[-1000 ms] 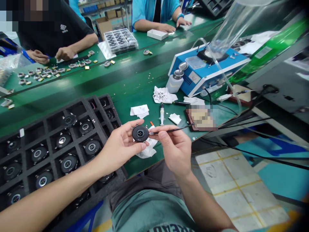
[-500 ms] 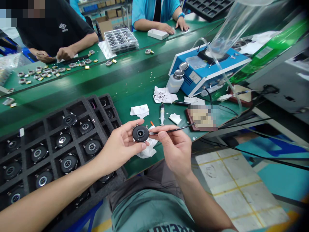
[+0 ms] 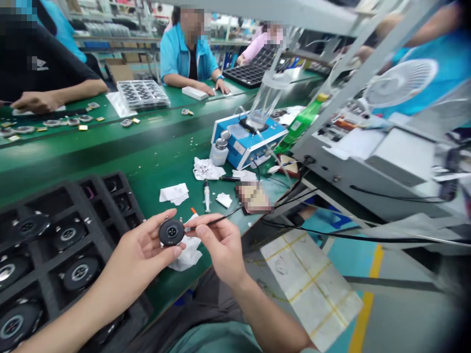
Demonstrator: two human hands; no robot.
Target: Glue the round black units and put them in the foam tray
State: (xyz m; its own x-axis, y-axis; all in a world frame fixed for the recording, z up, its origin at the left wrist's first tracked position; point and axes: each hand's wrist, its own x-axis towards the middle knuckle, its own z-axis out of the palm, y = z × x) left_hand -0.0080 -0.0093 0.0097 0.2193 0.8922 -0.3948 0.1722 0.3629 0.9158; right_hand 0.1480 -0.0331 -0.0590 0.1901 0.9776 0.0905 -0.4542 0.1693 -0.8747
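My left hand [image 3: 138, 255] pinches a round black smartwatch body [image 3: 171, 232] by its edge, with the back and its small metal contacts facing up. In my right hand [image 3: 222, 250] is a thin black tube [image 3: 225, 215] with a pale tip. The tip meets the right edge of the watch; whether it presses on it I cannot tell. Crumpled white tissue [image 3: 189, 257] lies on the green table [image 3: 147, 162] beneath both hands. A syringe [image 3: 206, 196] rests just beyond them. At left, a black foam tray [image 3: 44, 255] holds several similar watch bodies.
A blue machine [image 3: 246, 144] with a clear cylinder, a pump bottle [image 3: 220, 152] and a green bottle [image 3: 300, 122] stand at the back right. Closer in lies a brown-edged pad [image 3: 253, 198]. Across the table, co-workers sit by small parts and a clear compartment box [image 3: 143, 95].
The camera view has swung right and up, so the hands and table things appear farther left and lower. Both hands keep their hold, with the tube tip still at the watch edge.
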